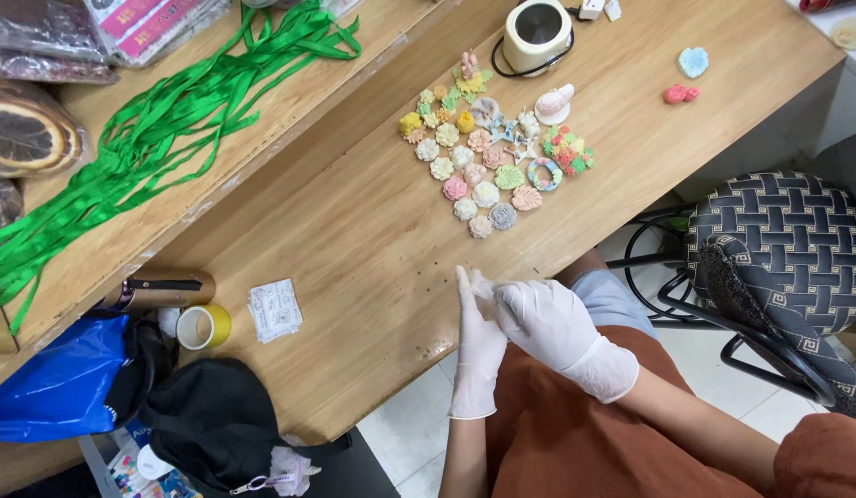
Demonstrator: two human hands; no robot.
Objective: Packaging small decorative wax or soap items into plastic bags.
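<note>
left hand (477, 346): gloved, fingers straight and together, holds nothing | right hand (543, 318): gloved, curled, clasping the left's fingers | pastel moulded flowers (488, 148): on wooden table (354, 231), 12 o'clock, well apart

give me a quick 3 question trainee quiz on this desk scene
1. True or false: both hands wear white gloves.
2. Which lies left of the pastel flower shapes? A green ribbons, B a red bucket, C a laptop.
3. Fill in: the roll of yellow tape stands beside a small paper ____.

Key:
1. True: the left hand and right hand are gloved and touch each other at the edge of the desk.
2. A: the green ribbons.
3. Slip: the yellow tape is beside the paper slip.
</note>
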